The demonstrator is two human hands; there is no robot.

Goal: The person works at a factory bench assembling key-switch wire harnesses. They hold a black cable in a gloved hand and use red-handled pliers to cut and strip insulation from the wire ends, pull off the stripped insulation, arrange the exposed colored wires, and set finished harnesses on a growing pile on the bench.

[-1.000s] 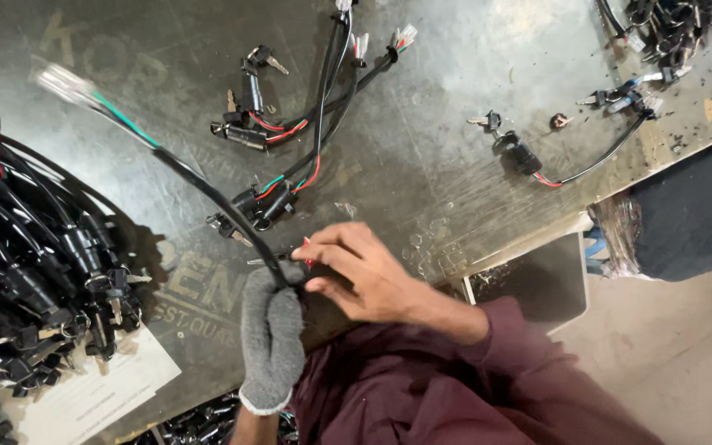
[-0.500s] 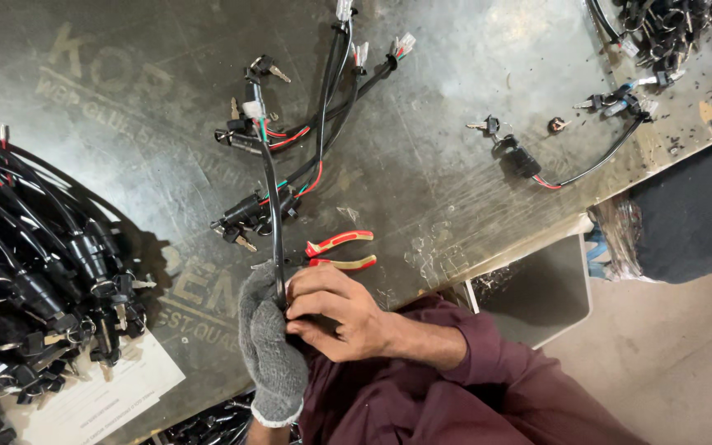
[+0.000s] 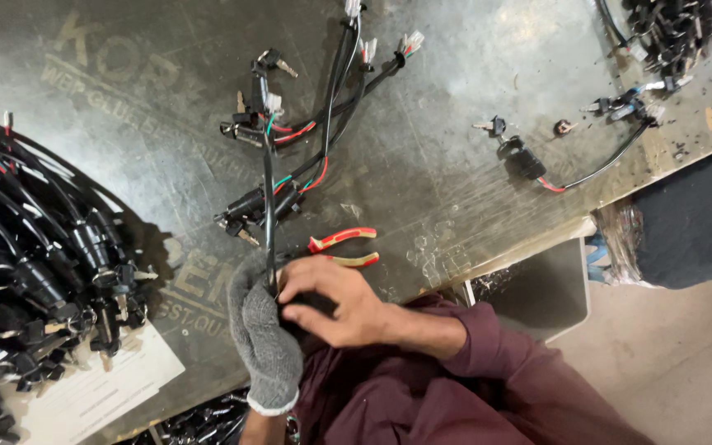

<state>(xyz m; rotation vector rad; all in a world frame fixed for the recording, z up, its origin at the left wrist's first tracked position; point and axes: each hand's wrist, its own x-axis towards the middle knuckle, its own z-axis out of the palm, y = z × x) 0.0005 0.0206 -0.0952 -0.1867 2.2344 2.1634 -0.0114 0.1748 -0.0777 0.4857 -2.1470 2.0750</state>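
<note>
While grey knit-gloved left hand and bare right hand clamp fingers on thin black sheathed cable, red-handled pliers lie on scuffed dark desk.

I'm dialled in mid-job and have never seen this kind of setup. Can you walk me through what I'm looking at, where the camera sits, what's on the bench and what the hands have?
There is no machine here: a person works with two hands, filmed by one camera on their head that looks down at a dark, scratched workbench. The left hand wears a grey knit glove; the right hand is bare. Together they grip the lower end of a black cable, which runs up the bench to a white connector with coloured wires. Just beyond the hands lie red-handled pliers. Further up lie a few loose wiring harnesses with keys, and another key switch on a lead to the right. A big heap of similar black harnesses is piled on the left, above a sheet of paper.
</note>
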